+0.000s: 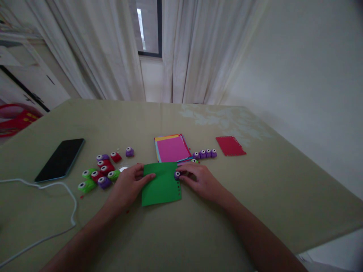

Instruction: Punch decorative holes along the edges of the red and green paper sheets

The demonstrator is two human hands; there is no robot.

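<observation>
A green paper square [160, 185] lies in front of me, with a line of punched holes along the lower part of its right edge. My left hand [132, 183] grips its left edge, thumb on top and fingers at the back. At the right edge sits a small purple craft punch [177, 175] with a round white-and-black top. My right hand [201, 179] is closed around that punch, thumb and fingers pinching it. Whether the paper is inside its slot is too small to tell.
Several red, green and purple punches [104, 170] cluster at left. A row of purple punches [205, 153] stands beside a coloured paper stack [172, 149]. A red punched sheet [230, 146] lies right. A black phone [61, 159] and white cable [74, 211] lie left.
</observation>
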